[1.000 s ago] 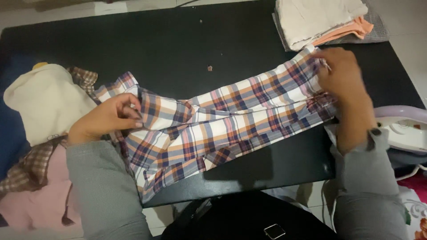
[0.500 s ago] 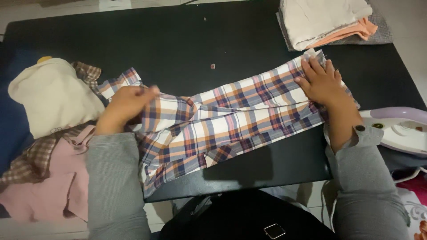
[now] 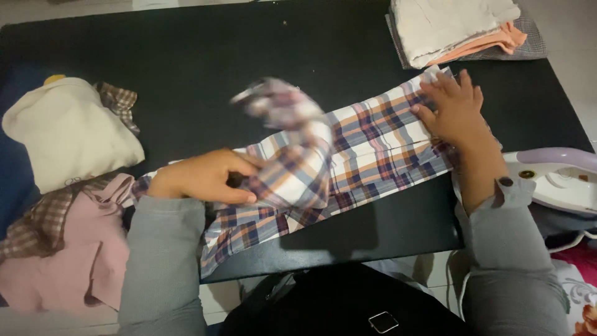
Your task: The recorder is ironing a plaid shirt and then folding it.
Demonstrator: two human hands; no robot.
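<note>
Your left hand [image 3: 202, 179] grips the near end of the plaid shirt [image 3: 373, 137], its fingers [image 3: 239, 198] curled and clamped on a fold of the soft woven cloth. That cloth is checked in white, navy, orange and pink, and it lies as a long narrow band slanting across the matte black bench [image 3: 186, 56]. Your right hand [image 3: 456, 111] lies flat on the far end of the shirt, fingers spread apart and pressing the fabric down, gripping nothing.

Half a second ago the left end of the shirt lay flat on the bench with your left hand resting near its collar end. Now that end is lifted and folded over toward the middle, and a blurred flap of it stands in the air above the band. Your right hand has barely shifted.

On the left edge sits a rumpled heap: a cream garment [image 3: 65, 134], a brown checked cloth [image 3: 118, 99] and a pink garment [image 3: 59, 261]. A neat folded stack [image 3: 454, 28] of white, peach and grey pieces lies at the far right corner. A white and lilac iron [image 3: 556, 180] rests just beside your right wrist.
</note>
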